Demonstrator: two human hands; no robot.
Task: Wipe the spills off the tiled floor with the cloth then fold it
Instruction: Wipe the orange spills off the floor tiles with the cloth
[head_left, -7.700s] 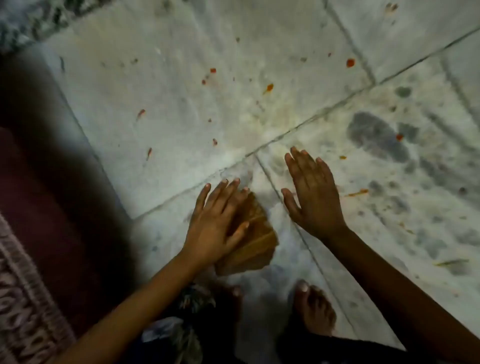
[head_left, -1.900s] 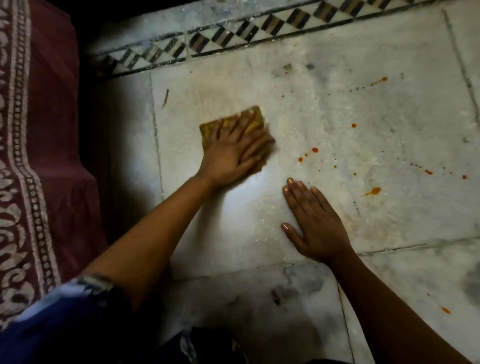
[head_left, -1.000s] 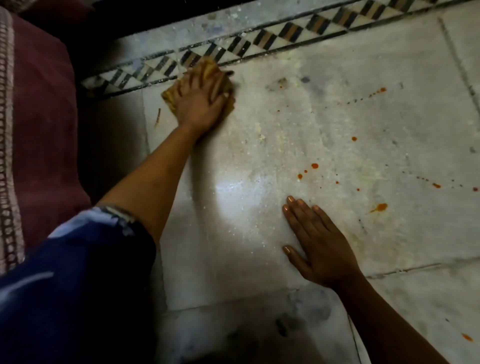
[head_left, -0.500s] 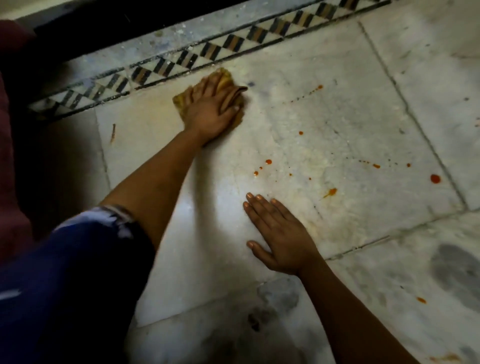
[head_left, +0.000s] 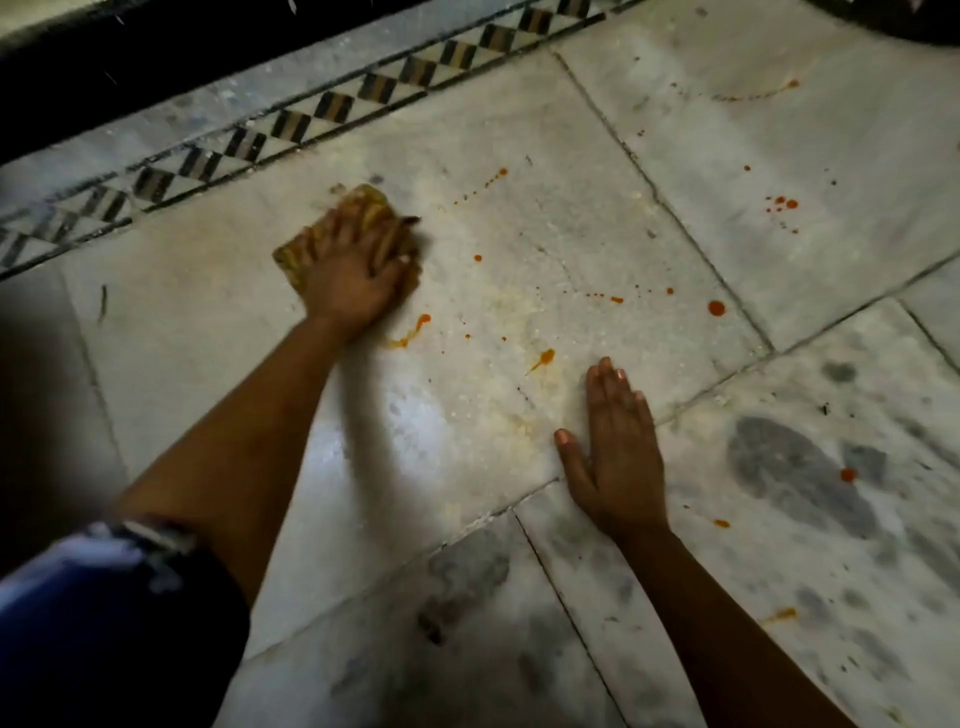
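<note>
Head view: tiled floor (head_left: 519, 130) carries orange spills (head_left: 543, 358) rightward. Left hand (head_left: 353, 280), fingers spread flat pressing the cloth (head_left: 291, 254), has slid back from the patterned border (head_left: 332, 106); right hand (head_left: 618, 462) rests open. Wiping is unfinished.
</note>
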